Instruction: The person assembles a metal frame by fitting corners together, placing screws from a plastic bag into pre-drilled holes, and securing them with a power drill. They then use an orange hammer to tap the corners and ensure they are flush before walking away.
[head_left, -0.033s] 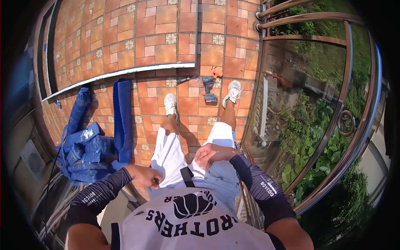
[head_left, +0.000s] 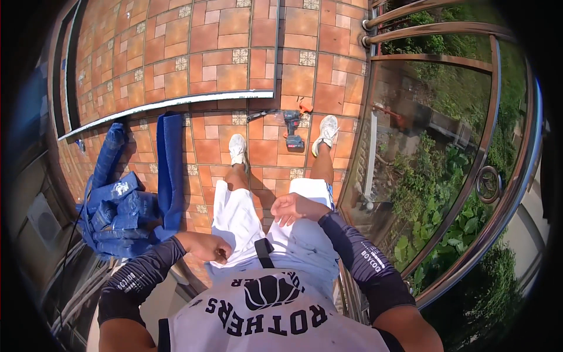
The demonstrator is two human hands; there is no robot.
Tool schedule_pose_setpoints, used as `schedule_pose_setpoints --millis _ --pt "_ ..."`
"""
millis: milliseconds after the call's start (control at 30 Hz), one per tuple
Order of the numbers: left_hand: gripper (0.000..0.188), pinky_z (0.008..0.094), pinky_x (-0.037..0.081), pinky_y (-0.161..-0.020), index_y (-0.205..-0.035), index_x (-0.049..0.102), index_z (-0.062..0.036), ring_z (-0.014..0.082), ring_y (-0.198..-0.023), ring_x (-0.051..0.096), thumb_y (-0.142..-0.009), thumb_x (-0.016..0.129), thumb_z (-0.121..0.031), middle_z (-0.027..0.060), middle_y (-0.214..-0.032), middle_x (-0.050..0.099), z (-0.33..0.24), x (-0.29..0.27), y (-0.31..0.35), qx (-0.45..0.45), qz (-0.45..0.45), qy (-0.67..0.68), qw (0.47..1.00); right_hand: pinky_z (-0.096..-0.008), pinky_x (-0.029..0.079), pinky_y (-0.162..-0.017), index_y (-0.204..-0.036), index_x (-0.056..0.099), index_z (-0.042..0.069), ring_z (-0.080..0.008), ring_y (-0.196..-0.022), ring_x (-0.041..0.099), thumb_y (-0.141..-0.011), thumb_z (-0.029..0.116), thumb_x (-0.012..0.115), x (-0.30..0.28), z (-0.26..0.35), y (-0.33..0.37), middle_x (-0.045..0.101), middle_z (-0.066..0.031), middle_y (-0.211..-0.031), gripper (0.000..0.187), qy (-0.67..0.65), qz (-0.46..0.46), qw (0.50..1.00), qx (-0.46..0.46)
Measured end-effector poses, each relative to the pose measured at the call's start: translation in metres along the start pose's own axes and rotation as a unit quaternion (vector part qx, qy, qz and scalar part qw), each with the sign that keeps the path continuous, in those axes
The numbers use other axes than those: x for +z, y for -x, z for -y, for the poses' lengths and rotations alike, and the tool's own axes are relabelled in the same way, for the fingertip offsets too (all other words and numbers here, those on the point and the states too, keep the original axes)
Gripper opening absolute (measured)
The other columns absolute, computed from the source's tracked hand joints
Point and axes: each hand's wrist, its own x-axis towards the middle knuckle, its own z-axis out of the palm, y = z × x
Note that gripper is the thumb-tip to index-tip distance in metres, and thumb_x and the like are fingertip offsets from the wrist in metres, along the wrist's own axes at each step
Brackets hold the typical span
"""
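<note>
the right hand (head_left: 298, 209) hung above the right thigh of the white shorts (head_left: 237, 214), its fingers loosely bent and parted, with nothing seen in it. the left hand (head_left: 206, 246) was over the left thigh, fingers curled in; whether they closed on anything small could not be told. whether either hand touched the cloth was unclear too. a black strap (head_left: 264, 252) lay between the hands, its long axis running away from the person's belly.

the cordless drill (head_left: 292, 126) lay on the tiled floor (head_left: 267, 151), almost straight ahead of the right hand, which was the nearer one, and well apart from it. its handle ran away from that hand, battery end closest, while its nose pointed left toward a slim dark tool (head_left: 258, 115). ahead and left of the left hand lay a long blue roll (head_left: 170, 170) and blue-wrapped bundles (head_left: 132, 208).
</note>
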Motion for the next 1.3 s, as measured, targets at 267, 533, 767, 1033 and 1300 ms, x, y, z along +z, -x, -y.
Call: schedule_pose_setpoints --millis 267,533,767,1033,1300 --pt "0.043 0.0432 0.054 -0.091 -0.126 0.056 -0.0053 0.0294 -0.106 0.065 -0.09 0.077 -0.015 0.0138 -0.115 0.063 0.023 -0.289 -0.149 0.094 -0.643 -0.2 0.733 -0.0435 0.059 -0.089 -0.109 0.072 0.0 -0.0377 -0.097 0.076 -0.083 0.027 0.078 -0.229 -0.086 -0.243 0.077 -0.0212 -0.099 0.038 0.141 -0.522 0.827 -0.153" --pt "0.104 0.0545 0.042 -0.118 -0.161 0.038 -0.0328 0.048 -0.144 0.039 -0.072 0.092 -0.037 0.0212 -0.162 0.032 0.048 -0.552 -0.249 0.066 -0.574 -0.509 0.638 -0.0476 0.05 -0.102 -0.137 0.048 -0.006 -0.0419 -0.118 0.063 -0.078 0.027 0.087 -0.351 -0.101 -0.385 0.06 -0.0278 -0.129 0.077 0.183 -0.626 0.755 -0.071" --pt "0.051 0.0608 0.017 -0.128 -0.141 0.059 -0.0176 0.0401 -0.158 0.024 -0.099 0.051 -0.046 0.0146 -0.166 0.037 0.054 -0.649 -0.276 0.164 -0.442 -0.671 0.572 -0.0532 0.054 -0.092 -0.122 0.05 -0.009 -0.048 -0.089 0.073 -0.086 0.043 0.076 -0.384 -0.122 -0.447 0.076 -0.0245 -0.091 0.068 0.24 -0.614 0.751 -0.034" --pt "0.036 0.0618 0.014 -0.13 -0.13 0.063 -0.011 0.0375 -0.152 0.035 -0.103 0.049 -0.031 0.0141 -0.14 0.055 0.044 -0.673 -0.268 0.148 -0.405 -0.743 0.512 -0.0542 0.057 -0.088 -0.111 0.059 -0.005 -0.0472 -0.098 0.073 -0.085 0.043 0.081 -0.382 -0.059 -0.389 0.074 -0.0288 -0.099 0.058 0.198 -0.55 0.807 -0.086" --pt "0.023 0.0594 0.019 -0.13 -0.103 0.07 -0.0075 0.0318 -0.136 0.049 -0.105 0.057 -0.026 0.0109 -0.119 0.06 0.02 -0.673 -0.28 0.173 -0.398 -0.751 0.498 -0.0512 0.057 -0.093 -0.12 0.07 0.001 -0.0417 -0.107 0.073 -0.086 0.044 0.074 -0.517 0.132 -0.348 0.076 -0.0234 -0.113 0.055 0.394 -0.629 0.663 -0.093"
